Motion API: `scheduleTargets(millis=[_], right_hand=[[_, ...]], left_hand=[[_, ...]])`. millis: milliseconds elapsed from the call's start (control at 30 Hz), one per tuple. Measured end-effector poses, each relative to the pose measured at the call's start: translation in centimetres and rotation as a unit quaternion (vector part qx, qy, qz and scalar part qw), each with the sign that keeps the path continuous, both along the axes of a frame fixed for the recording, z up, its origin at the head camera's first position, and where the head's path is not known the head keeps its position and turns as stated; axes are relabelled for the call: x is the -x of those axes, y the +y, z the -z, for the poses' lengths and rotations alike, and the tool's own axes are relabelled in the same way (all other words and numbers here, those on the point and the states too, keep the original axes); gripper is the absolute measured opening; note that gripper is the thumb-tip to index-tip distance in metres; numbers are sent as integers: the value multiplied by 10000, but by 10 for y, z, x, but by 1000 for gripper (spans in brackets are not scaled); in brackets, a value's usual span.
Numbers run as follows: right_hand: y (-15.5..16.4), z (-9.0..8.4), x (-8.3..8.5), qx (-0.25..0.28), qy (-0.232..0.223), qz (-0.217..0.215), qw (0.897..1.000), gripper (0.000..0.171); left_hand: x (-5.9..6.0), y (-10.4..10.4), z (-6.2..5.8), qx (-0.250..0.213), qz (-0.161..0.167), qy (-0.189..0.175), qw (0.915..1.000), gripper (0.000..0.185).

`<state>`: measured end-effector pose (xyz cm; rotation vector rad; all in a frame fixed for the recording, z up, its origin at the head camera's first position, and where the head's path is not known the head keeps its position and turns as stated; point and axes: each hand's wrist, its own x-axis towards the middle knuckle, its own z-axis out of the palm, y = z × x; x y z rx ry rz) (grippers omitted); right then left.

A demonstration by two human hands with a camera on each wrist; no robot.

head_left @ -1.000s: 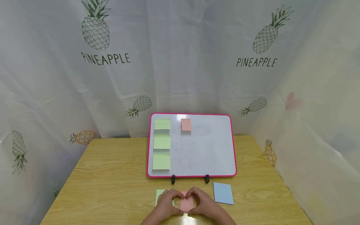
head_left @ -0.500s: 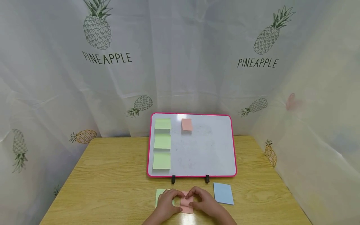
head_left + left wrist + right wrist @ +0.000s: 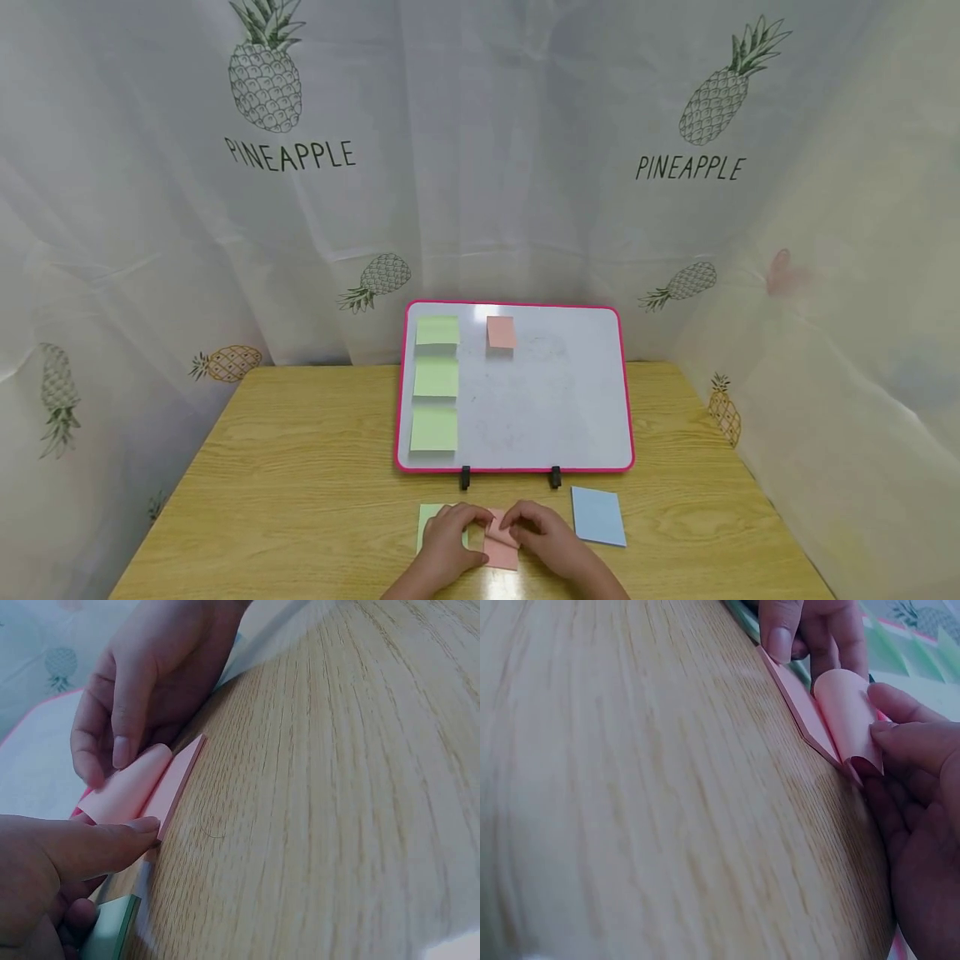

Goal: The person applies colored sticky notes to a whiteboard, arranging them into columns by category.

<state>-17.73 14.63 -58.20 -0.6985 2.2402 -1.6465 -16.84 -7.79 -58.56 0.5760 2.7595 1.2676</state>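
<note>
Left hand (image 3: 444, 542): presses the near left corner of the pink note pad (image 3: 501, 548) with a straight thumb; the other fingers curl loosely and grip nothing.
Right hand (image 3: 546, 537): fingers (image 3: 124, 724) pinch the pad's top sheet (image 3: 849, 712) and curl it up off the stack.
Pad position: flat on the tabletop (image 3: 300, 467), near the front edge, between the green pad (image 3: 425, 521) and the blue pad (image 3: 597, 516).
Pad axis: its longer side seems to run from the person toward the whiteboard (image 3: 555, 400), though hands cover much of it.
Wrist views only: show the lifted sheet rolled into an arch, its far edge apparently stuck to the stack.
Head view only: shows three green notes (image 3: 435, 379) in a column on the whiteboard and one pink note (image 3: 500, 332) beside the top one.
</note>
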Motion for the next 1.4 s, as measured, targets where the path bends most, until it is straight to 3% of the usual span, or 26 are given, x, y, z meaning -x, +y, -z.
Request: scheduleTargets(millis=[300, 467, 767, 1167, 1400], right_hand=[[1, 0, 2, 85, 282, -60, 9995, 21], [1, -1, 3, 222, 163, -38, 9996, 22], [2, -1, 4, 443, 94, -25, 9990, 24], [7, 9, 8, 709, 297, 280, 9967, 26], [8, 9, 7, 925, -212, 304, 9950, 28]], left_hand=[[-1, 0, -4, 45, 30, -151, 9999, 56], [-1, 0, -4, -15, 5, -279, 9996, 58], [0, -1, -2, -215, 105, -265, 9994, 44], [0, 0, -3, 35, 218, -122, 9997, 33], [1, -2, -5, 166, 385, -181, 9990, 36]])
